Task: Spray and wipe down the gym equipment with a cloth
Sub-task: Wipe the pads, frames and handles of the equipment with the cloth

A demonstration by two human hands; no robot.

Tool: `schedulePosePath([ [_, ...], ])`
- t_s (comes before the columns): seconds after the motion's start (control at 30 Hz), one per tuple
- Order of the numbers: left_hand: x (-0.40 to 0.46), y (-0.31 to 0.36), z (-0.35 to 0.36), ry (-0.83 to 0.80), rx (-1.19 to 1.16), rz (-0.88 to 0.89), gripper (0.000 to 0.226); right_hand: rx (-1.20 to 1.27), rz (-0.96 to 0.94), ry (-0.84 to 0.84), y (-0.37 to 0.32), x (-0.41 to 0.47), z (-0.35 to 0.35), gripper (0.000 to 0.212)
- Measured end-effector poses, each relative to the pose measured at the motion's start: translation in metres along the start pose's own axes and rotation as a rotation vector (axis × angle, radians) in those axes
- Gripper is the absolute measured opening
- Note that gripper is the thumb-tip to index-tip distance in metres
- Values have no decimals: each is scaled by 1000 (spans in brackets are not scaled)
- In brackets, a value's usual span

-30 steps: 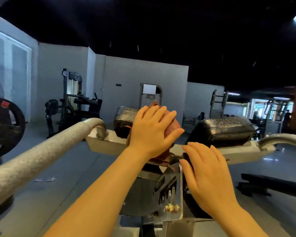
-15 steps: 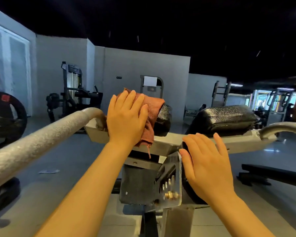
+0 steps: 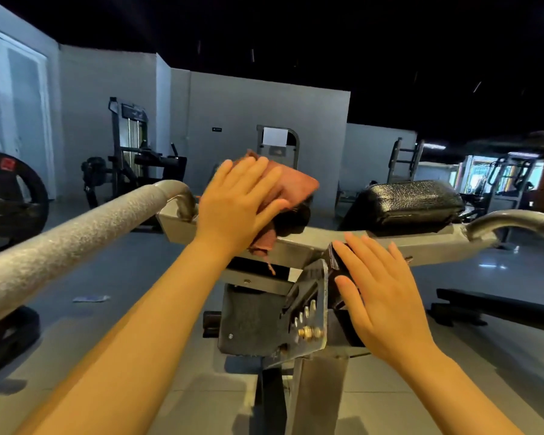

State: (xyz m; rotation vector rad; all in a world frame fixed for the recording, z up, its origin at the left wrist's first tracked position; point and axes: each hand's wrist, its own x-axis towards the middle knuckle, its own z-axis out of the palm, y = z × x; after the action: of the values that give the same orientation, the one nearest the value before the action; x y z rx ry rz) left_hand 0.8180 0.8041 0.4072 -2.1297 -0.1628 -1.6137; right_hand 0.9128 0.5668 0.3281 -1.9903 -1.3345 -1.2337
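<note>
Room: we stand in a dim gym with grey walls (image 3: 264,102) and a pale floor (image 3: 117,277).
Right hand: our right hand (image 3: 387,296) lies flat, fingers straight, on a black pad (image 3: 338,262) beside the bracket (image 3: 308,315).
Left hand: our left hand (image 3: 236,205) presses the cloth (image 3: 296,186) with straight fingers onto the left pad (image 3: 296,219), which it mostly covers.
Frame: the crossbar (image 3: 299,249) runs under both; a bar (image 3: 76,233) curves off left.
Right pad: a black pad (image 3: 405,205) sits bare, apart from the cloth.
Far: a plate (image 3: 13,196) at left, machines (image 3: 132,152) by the wall.
</note>
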Motion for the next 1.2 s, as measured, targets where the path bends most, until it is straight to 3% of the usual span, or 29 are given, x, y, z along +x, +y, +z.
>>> schedulePosePath([
  [0.1, -13, -9, -5, 42, -22, -154, 51, -1, 11, -14, 1, -1, 2, 57],
  [0.2, -4, 18, -1, 113, -97, -427, 43, 22, 8, 16, 0, -1, 3, 54],
  [0.27, 11, 38, 3, 164, -126, -506, 39, 44, 9, 44, -1, 0, 4, 51],
  [0.43, 26, 73, 9, 81, -185, -195, 37, 78, 7, 76, 0, 2, 3, 48],
  [0.57, 18, 50, 4, -45, -114, 68, 42, 66, -7, 54, 0, 0, 2, 49],
  [0.63, 11, 28, -2, -31, -128, 39, 45, 67, -4, 40, 1, 0, 2, 50],
  [0.77, -10, -5, -13, 25, -148, -200, 45, 79, 8, 23, 0, 1, 2, 56],
  [0.93, 4, 26, -8, 122, -171, -505, 40, 81, 19, 45, -2, 1, 2, 50],
  [1.07, 9, 60, 5, 86, -233, -308, 42, 85, 20, 69, -4, 3, 1, 49],
  [1.2, 3, 53, 4, -2, -260, -131, 43, 91, 16, 32, -3, 2, -1, 49],
])
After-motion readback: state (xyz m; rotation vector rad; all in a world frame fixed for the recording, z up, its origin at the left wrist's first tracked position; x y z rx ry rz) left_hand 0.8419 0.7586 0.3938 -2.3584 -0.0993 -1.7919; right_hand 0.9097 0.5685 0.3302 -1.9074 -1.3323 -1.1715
